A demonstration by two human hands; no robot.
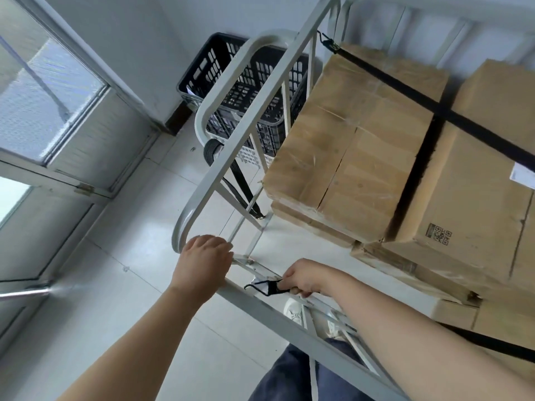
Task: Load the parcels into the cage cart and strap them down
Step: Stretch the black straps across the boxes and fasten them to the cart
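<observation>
Brown cardboard parcels [356, 146] sit stacked inside the white metal cage cart [225, 134]. A black strap [405, 82] runs diagonally across their tops from a hook on the far rail. My left hand [204, 261] grips the near corner of the cart's top rail. Just to its right, my right hand [301, 277] pinches a black strap hook [265, 286] right at the near rail; its strap trails back under my forearm.
A black plastic crate [254, 82] stands behind the cart by the wall. More black straps [214, 151] hang over the cart's side rail. A glass door and window frame [58, 140] fill the left. My shoes and jeans [295, 369] show below the rail.
</observation>
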